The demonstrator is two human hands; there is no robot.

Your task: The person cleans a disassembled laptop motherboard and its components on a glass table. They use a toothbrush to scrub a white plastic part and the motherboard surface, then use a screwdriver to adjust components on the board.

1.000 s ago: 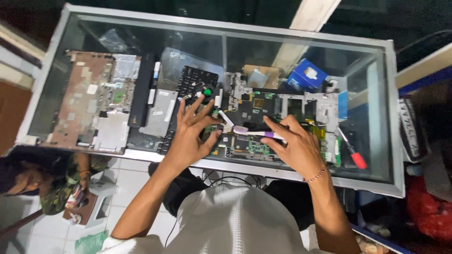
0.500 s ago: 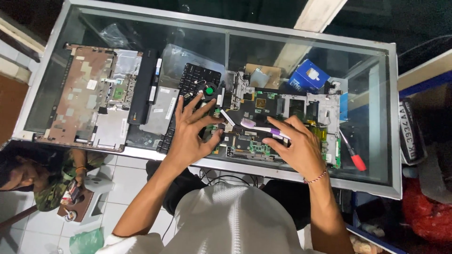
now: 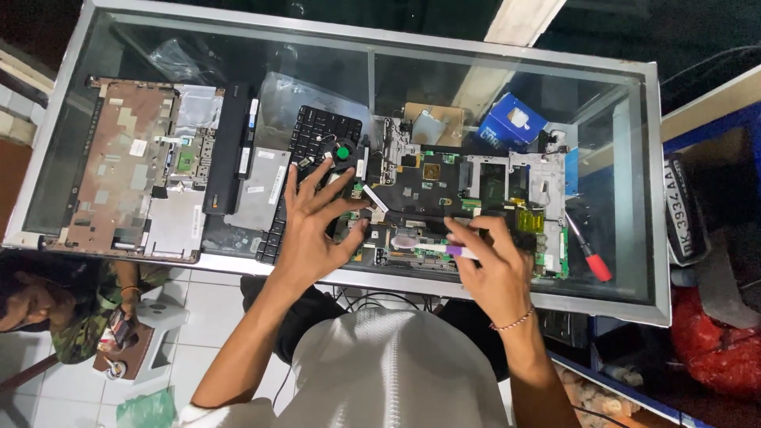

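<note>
A bare laptop motherboard (image 3: 444, 186) lies on a glass-topped table (image 3: 634, 301). My left hand (image 3: 313, 230) rests flat with spread fingers on the board's left edge, partly over a black keyboard (image 3: 313, 147). My right hand (image 3: 495, 265) grips a toothbrush with a white and purple handle (image 3: 432, 247), its head lying on the board's lower middle. A small round fan with a green hub (image 3: 342, 152) sits just above my left fingertips.
A laptop bottom case (image 3: 131, 170) and a black battery (image 3: 230, 150) lie at the left. A red-handled screwdriver (image 3: 590, 257) sits right of the board, a blue box (image 3: 507, 127) at the back. A person crouches on the floor at the lower left (image 3: 47, 305).
My right hand has shifted a little with the toothbrush over the board. My left hand stays pressed on the board's left edge.
</note>
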